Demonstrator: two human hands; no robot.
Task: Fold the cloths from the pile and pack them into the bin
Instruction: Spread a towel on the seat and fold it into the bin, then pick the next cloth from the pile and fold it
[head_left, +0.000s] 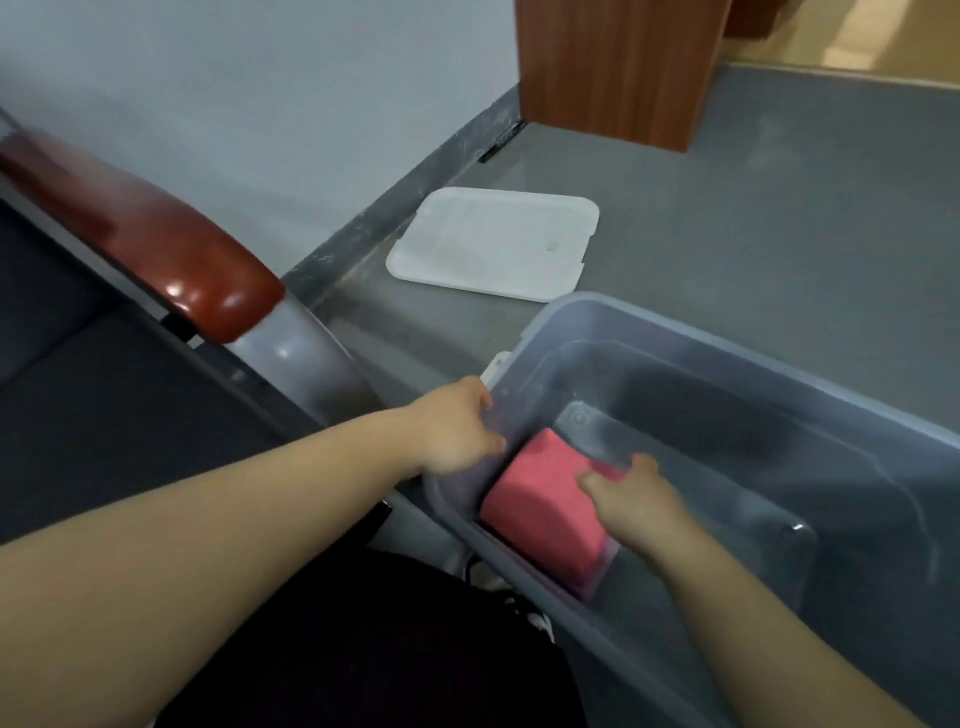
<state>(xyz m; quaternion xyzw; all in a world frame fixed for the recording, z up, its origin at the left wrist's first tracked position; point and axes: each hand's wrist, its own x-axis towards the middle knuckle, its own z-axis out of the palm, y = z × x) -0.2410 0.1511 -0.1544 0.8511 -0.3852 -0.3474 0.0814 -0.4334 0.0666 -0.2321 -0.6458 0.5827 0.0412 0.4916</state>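
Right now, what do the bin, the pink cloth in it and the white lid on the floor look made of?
Bin: translucent grey plastic, smooth, slightly glossy; the cloth shows through its near wall.
Pink cloth: soft matte fabric, perhaps microfibre; its fold bulges round.
Lid: white plastic, matte-looking, with a moulded rim and notched corners.

Folded pink cloth (540, 512) fills the near-left corner of the bin (727, 335); the floor inside lies open to its right and beyond. Chair frame (311, 364) crowds the bin's left wall. White lid (493, 244) lies beyond the bin, apart.
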